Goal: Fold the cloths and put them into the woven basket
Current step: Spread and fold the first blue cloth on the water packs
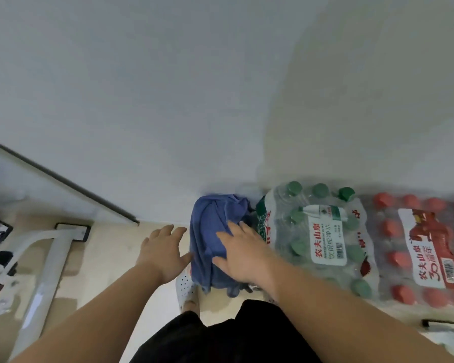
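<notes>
View from the head camera, looking down at the floor where it meets a white wall. The blue cloth lies bunched and creased in a heap at the foot of the wall, with the green-capped bottle pack just beside it on its right. Whatever the cloth is draped over is hidden.

The right hand rests palm-down on the right half of the cloth. Its grip is apart: the fingers are straight and spread over the fabric, and nothing is pinched. The left hand is held at the cloth's left side, its grip likewise apart, with the fingers extended toward the wall and the thumb reaching the cloth's left edge.

To the right of the green-capped pack, and touching it, lies a red-capped bottle pack. Both packs are shrink-wrapped and carry printed labels.

A white perforated shoe shows below the cloth's near left corner. The person's black garment fills the lower centre. A white frame leg crosses the floor well to the left of the hands.
</notes>
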